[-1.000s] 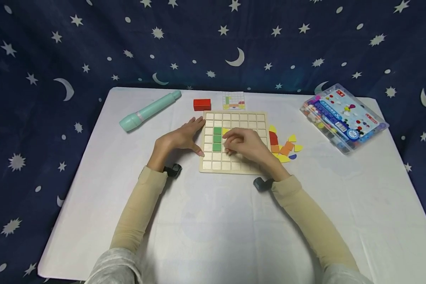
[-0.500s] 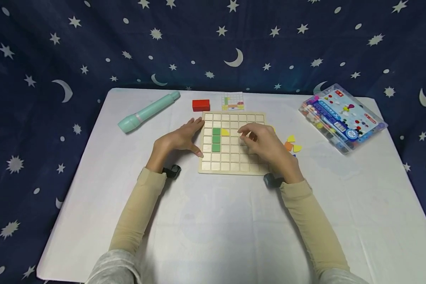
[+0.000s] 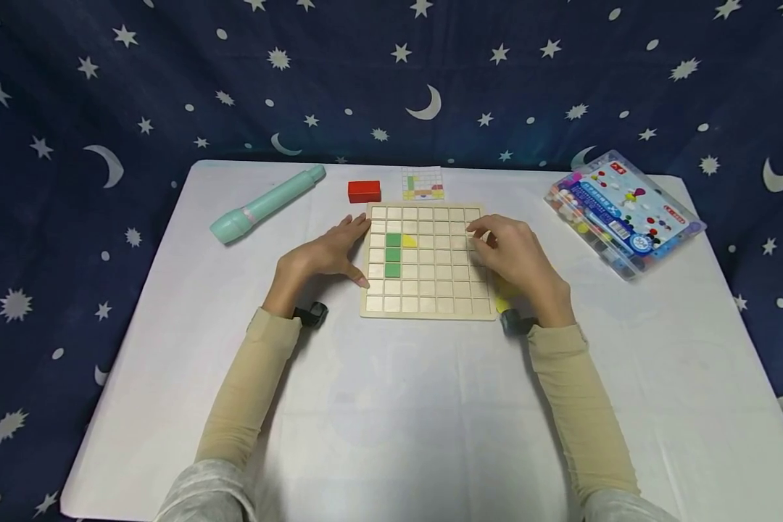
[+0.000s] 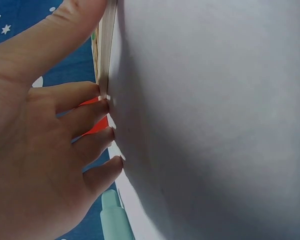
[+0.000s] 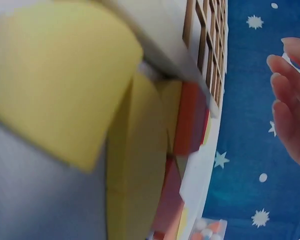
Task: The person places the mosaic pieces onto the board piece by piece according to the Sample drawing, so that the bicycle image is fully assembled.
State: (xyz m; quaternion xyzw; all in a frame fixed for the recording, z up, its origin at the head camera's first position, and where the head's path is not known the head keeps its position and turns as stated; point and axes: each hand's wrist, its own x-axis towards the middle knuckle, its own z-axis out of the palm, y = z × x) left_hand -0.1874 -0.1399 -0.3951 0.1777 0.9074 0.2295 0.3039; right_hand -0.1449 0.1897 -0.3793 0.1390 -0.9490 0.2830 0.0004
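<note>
A wooden grid board lies at the middle of the table, with three green squares in a column and a yellow quarter-round piece beside the top one. My left hand rests at the board's left edge, thumb and fingers spread and fingertips against it; the left wrist view shows them along the board's side. Over the board's right edge hovers my right hand, fingers loosely bent, nothing visible between them. In the right wrist view, yellow pieces and an orange piece lie below that hand.
Behind the board are a red block and a small printed pattern card. A mint-green tube lies at the back left. On the back right sits a clear case of colourful parts. A starry cloth hangs behind.
My right hand has moved right, from beside the yellow quarter-round piece to the board's right edge, uncovering that piece. My left hand has stayed at the left edge.
</note>
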